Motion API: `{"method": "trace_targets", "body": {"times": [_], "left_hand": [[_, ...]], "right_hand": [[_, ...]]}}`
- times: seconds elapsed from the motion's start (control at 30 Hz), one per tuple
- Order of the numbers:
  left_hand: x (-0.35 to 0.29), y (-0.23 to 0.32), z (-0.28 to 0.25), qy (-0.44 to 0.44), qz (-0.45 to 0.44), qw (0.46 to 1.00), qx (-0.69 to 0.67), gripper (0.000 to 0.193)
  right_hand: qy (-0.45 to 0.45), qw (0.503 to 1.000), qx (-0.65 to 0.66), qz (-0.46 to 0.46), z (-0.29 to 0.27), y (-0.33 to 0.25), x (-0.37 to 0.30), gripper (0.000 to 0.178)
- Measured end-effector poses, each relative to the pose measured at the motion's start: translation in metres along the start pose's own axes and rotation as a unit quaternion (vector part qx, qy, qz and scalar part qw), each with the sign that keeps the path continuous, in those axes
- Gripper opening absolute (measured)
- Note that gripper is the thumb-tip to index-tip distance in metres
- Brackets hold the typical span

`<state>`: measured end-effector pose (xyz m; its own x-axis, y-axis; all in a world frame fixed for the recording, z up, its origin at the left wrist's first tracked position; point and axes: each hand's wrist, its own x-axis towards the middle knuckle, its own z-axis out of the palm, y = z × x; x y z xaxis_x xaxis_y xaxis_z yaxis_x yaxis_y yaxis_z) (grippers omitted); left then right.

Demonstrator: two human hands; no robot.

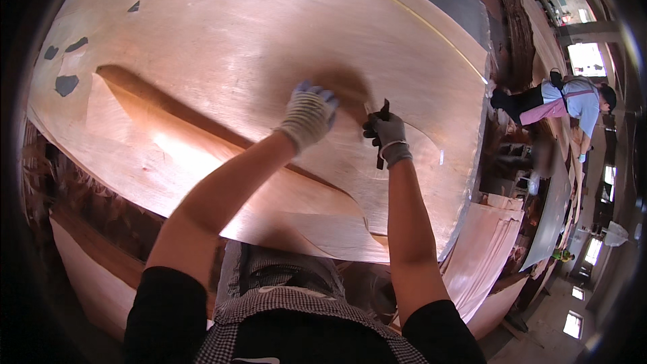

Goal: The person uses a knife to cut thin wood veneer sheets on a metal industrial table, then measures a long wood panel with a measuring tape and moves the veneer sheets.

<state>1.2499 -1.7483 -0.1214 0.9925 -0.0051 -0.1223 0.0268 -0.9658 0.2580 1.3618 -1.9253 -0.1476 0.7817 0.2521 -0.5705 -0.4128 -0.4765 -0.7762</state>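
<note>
Over one tan wood veneer (236, 87), one grey-gloved right hand (389, 132) grips one slim dark tool (380, 160), one striped-gloved left hand (309, 114), grip unclear.

Left hand (309, 116) blurred, perhaps touching the wood sheet (222, 34).

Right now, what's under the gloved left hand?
Wooden sheet shows around the gloved left hand, shadowed just beyond it. The spot directly beneath is covered; contact can't be told.

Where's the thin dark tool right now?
In the head view, the thin dark tool is right of centre, held in the gloved right hand, to the right of the gloved left hand, over the pale wooden sheet.
</note>
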Motion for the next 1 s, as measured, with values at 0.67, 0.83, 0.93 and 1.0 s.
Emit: {"method": "trace_targets", "body": {"times": [0.67,0.83,0.93,1.0], "left_hand": [[0.01,0.173,0.082,-0.003,0.136,0.986,-0.094,0.033],[-0.054,0.095,0.042,0.095,0.05,0.99,-0.089,0.039],[-0.138,0.038,0.007,0.093,-0.009,0.995,-0.041,0.045],[-0.195,-0.011,0.002,0.05,-0.071,0.996,0.018,0.054]], "right_hand": [[0.129,0.927,-0.351,-0.008,-0.153,0.144,-0.083,0.035],[0.113,0.985,-0.128,0.007,-0.184,0.17,-0.149,0.018],[0.149,0.976,-0.153,-0.036,-0.151,0.164,-0.198,0.012],[0.174,0.894,-0.297,-0.288,-0.105,0.174,-0.214,0.015]]}}
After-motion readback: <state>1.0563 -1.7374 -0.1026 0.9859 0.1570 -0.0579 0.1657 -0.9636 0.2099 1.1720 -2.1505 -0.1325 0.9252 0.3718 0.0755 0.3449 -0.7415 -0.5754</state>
